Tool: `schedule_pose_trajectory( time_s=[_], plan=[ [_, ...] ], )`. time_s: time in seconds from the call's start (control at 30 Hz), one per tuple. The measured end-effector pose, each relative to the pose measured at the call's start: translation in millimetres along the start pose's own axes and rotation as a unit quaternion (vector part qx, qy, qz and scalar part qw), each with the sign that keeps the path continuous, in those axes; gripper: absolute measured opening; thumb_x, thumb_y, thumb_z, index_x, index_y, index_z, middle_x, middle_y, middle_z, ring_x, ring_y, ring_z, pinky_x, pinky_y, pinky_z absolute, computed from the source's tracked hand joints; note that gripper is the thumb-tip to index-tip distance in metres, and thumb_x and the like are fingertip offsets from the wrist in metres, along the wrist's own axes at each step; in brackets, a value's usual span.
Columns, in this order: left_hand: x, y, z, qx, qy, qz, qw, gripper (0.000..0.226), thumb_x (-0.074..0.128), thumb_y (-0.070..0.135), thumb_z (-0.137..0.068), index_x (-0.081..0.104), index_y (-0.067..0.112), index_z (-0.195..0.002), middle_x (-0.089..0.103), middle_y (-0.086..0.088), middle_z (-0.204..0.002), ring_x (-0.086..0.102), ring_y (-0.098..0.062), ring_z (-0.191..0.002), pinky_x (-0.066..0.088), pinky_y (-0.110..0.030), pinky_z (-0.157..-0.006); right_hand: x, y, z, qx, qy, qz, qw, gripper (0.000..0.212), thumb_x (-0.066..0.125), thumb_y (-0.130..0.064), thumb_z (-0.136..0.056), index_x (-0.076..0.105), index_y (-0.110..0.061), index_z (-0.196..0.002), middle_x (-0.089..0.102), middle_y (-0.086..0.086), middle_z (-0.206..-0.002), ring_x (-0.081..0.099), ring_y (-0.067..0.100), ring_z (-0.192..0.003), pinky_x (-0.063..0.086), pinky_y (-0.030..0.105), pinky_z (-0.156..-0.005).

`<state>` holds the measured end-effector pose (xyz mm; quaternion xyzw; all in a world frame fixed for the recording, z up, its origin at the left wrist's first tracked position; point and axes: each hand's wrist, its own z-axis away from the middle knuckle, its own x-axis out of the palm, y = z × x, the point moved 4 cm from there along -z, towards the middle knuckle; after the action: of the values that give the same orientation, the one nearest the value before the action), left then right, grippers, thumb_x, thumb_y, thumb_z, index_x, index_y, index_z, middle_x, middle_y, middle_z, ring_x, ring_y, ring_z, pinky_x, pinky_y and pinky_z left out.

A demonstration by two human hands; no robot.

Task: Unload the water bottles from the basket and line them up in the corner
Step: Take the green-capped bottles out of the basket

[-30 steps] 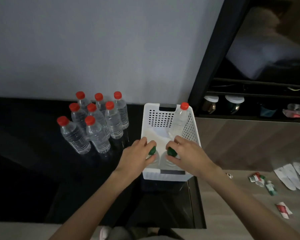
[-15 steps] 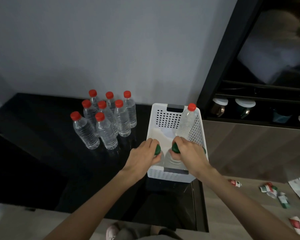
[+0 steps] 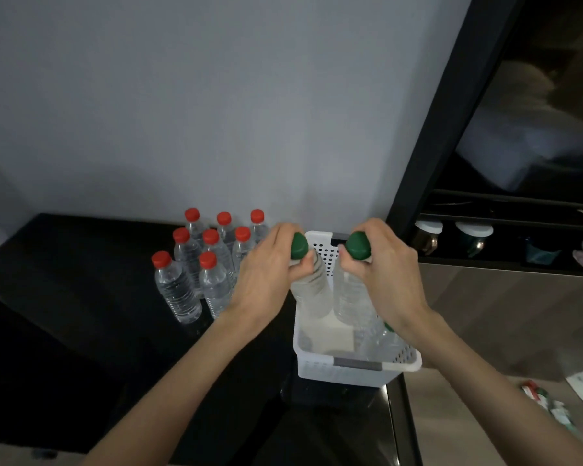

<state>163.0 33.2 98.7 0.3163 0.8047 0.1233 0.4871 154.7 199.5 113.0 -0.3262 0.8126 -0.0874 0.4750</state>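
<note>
A glossy black countertop (image 3: 81, 314) ran along a plain pale grey wall (image 3: 216, 95), dim enough that it mirrored the things standing on it. At its right end it met a tall black-framed cabinet (image 3: 428, 139) whose dark shelf held two lidded jars (image 3: 428, 235), with a brown wood-grain panel (image 3: 505, 314) below. Further right and lower, a lighter surface carried a few small red, white and green sachets (image 3: 549, 403), too blurred to read.

Eight clear plastic water bottles with red caps (image 3: 212, 264) stood upright in a tight cluster on the countertop, close to the wall and just left of the white perforated plastic basket (image 3: 357, 366). The basket sat at the counter's right edge, against the cabinet.

The left hand (image 3: 266, 280) was closed around the neck of a clear green-capped bottle (image 3: 312, 290), fingers curled just under the cap. The right hand (image 3: 384, 277) gripped the neck of a second green-capped bottle (image 3: 352, 294) the same way. Both bottles hung above the basket, their bases about level with its rim, side by side and slightly apart. Another bottle (image 3: 381, 338) lay low in the basket's right side, a glimpse of green cap showing by the right wrist.
</note>
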Motion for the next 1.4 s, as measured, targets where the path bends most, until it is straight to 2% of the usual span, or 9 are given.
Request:
schedule_pose_trajectory(
  time_s=[0.13,0.23,0.3,0.43,0.67,0.8,1.0,1.17,1.4],
  plan=[
    [-35.5,-10.2,-9.0,0.001,0.042,-0.003,0.999,0.030,0.048,0.038,-0.084,0.051,0.013,-0.101,0.050,0.005,-0.092,0.052,-0.015,-0.077,0.045,-0.033,-0.062,-8.8,-20.1,-25.3,0.002,0.034,-0.056,0.998,0.018,0.061,-0.028,-0.085,0.052,-0.012,-0.087,0.052,-0.001,-0.078,0.049,0.016,-0.066,0.041,0.027,-0.061],
    [-57.9,-26.8,-7.3,-0.006,0.058,-0.008,0.998,0.026,0.049,0.033,-0.086,0.050,0.013,-0.101,0.049,0.004,-0.091,0.051,-0.014,-0.074,0.045,-0.029,-0.061,1.8,-36.7,-40.9,-0.003,0.032,-0.089,0.995,0.016,0.064,-0.022,-0.086,0.052,-0.011,-0.087,0.054,0.001,-0.078,0.049,0.016,-0.067,0.038,0.023,-0.063],
    [-68.9,-42.9,-1.0,-0.025,0.063,-0.020,0.998,0.023,0.051,0.030,-0.087,0.051,0.012,-0.100,0.050,0.003,-0.090,0.050,-0.013,-0.073,0.043,-0.025,-0.060,19.1,-48.6,-47.6,-0.014,0.014,-0.105,0.994,0.017,0.063,-0.023,-0.086,0.051,-0.011,-0.087,0.053,0.001,-0.077,0.048,0.014,-0.067,0.038,0.022,-0.063],
    [-78.4,-83.3,20.2,-0.054,0.048,-0.045,0.996,0.025,0.051,0.034,-0.084,0.051,0.015,-0.099,0.052,0.005,-0.091,0.052,-0.011,-0.071,0.046,-0.028,-0.060,65.8,-60.6,-50.3,-0.021,-0.033,-0.134,0.990,0.018,0.064,-0.024,-0.085,0.049,-0.014,-0.084,0.049,-0.004,-0.071,0.044,0.009,-0.061,0.036,0.017,-0.058],
    [-86.8,-152.7,64.0,-0.128,0.017,-0.056,0.990,0.020,0.057,0.033,-0.086,0.051,0.018,-0.099,0.051,0.005,-0.093,0.054,-0.010,-0.074,0.050,-0.030,-0.065,147.3,-62.9,-39.6,-0.027,-0.137,-0.102,0.985,0.028,0.071,-0.034,-0.083,0.047,-0.021,-0.084,0.045,-0.016,-0.066,0.047,-0.005,-0.059,0.034,0.013,-0.055],
    [-85.5,-185.6,75.0,-0.155,-0.002,-0.066,0.986,0.017,0.059,0.029,-0.089,0.050,0.018,-0.099,0.051,0.004,-0.091,0.053,-0.011,-0.074,0.050,-0.030,-0.066,184.5,-56.8,-38.0,-0.006,-0.186,-0.075,0.980,0.025,0.068,-0.034,-0.084,0.051,-0.017,-0.091,0.051,-0.011,-0.076,0.048,0.002,-0.063,0.030,0.014,-0.057],
    [-69.4,-220.3,77.1,-0.189,-0.046,-0.065,0.979,0.020,0.059,0.030,-0.090,0.050,0.018,-0.104,0.050,0.005,-0.094,0.052,-0.010,-0.078,0.048,-0.029,-0.067,226.3,-45.7,-39.7,0.011,-0.230,-0.045,0.972,0.028,0.065,-0.031,-0.087,0.051,-0.016,-0.106,0.056,-0.002,-0.100,0.057,0.013,-0.085,0.044,0.025,-0.071],
    [-56.4,-239.8,79.5,-0.188,-0.064,-0.053,0.979,0.020,0.060,0.024,-0.089,0.051,0.014,-0.103,0.049,0.002,-0.093,0.050,-0.012,-0.078,0.046,-0.030,-0.065,242.3,-37.5,-43.7,0.025,-0.253,-0.038,0.966,0.030,0.063,-0.026,-0.089,0.049,-0.014,-0.114,0.053,0.006,-0.114,0.054,0.015,-0.092,0.039,0.025,-0.079],
    [-47.4,-243.3,84.9,-0.199,-0.075,-0.120,0.970,0.026,0.062,0.027,-0.088,0.051,0.012,-0.107,0.048,-0.001,-0.095,0.051,-0.014,-0.083,0.051,-0.032,-0.058,243.1,-26.5,-48.0,0.047,-0.278,-0.085,0.956,0.025,0.065,-0.026,-0.087,0.053,-0.015,-0.107,0.050,-0.002,-0.100,0.045,0.006,-0.081,0.035,0.023,-0.073]
  ],
)
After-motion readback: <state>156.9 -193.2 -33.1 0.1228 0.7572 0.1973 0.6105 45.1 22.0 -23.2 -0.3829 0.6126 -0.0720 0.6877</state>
